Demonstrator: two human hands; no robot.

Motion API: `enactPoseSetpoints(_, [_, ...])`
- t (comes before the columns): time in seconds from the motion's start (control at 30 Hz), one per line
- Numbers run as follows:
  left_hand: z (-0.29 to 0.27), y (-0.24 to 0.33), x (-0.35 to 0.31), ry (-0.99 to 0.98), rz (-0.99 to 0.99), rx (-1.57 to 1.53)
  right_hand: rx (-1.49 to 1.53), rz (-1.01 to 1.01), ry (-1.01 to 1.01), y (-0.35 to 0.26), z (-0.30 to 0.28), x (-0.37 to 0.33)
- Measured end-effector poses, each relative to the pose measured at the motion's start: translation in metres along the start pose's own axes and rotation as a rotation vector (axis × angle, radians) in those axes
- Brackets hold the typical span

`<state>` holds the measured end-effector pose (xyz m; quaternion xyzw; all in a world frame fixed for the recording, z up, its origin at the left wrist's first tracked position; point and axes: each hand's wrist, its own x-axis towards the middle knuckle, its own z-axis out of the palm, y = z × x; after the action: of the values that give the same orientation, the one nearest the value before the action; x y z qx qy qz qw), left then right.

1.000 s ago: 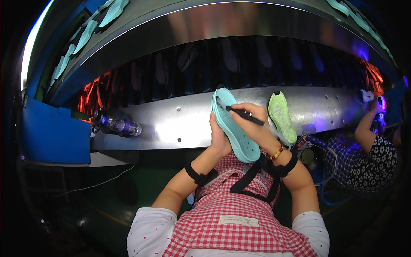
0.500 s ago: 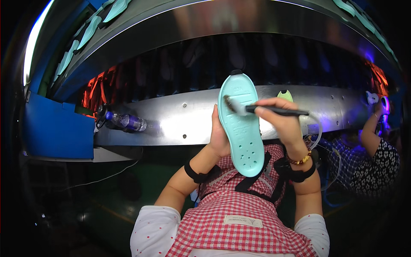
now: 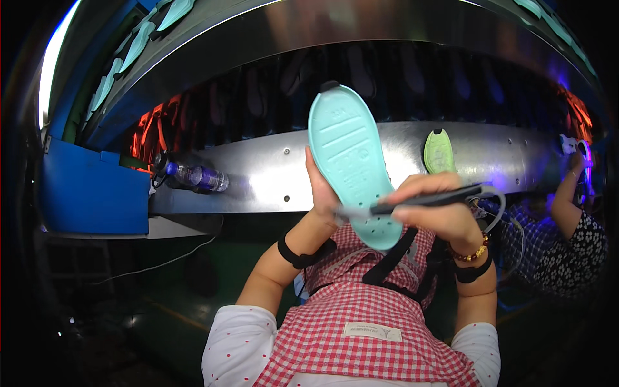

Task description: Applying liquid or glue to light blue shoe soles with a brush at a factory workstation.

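Note:
A pale turquoise shoe sole [image 3: 345, 138] is held up in front of me, its far end tipped left and a black piece at that end. My left hand [image 3: 322, 184] grips it along its left edge, with some fingers hidden behind it. In my right hand [image 3: 438, 209] is a brush [image 3: 425, 198] with a black handle and a hose at its rear. The blurred brush head lies across the near part of the sole, by the small holes. Beyond my right hand, a lime green sole [image 3: 439, 151] lies on the metal ledge.
The metal ledge [image 3: 258, 169] carries a plastic bottle [image 3: 200, 177] at the left. Behind it, a dark opening holds several soles in a row. More turquoise soles [image 3: 138, 48] sit at upper left. A co-worker's arm [image 3: 563, 200] reaches in at the right, near a purple glow.
The brush has moved from the far half of the sole down to its near end. The sole has tilted, its far end shifting left and away. More of the lime green sole shows.

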<state>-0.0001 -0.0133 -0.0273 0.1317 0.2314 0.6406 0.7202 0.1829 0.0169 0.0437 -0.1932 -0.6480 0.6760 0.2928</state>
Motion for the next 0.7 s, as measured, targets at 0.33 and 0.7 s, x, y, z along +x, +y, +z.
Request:
enactPoseSetpoints(0.33, [0.025, 0.017, 0.011, -0.004, 0.414, 0.055, -0.249, -0.091, 0.255, 0.005, -0.006, 0.000])
enactPoseSetpoints(0.7, [0.008, 0.031, 0.026, -0.038, 0.503, 0.103, -0.190, -0.100, 0.163, 0.025, -0.020, -0.006])
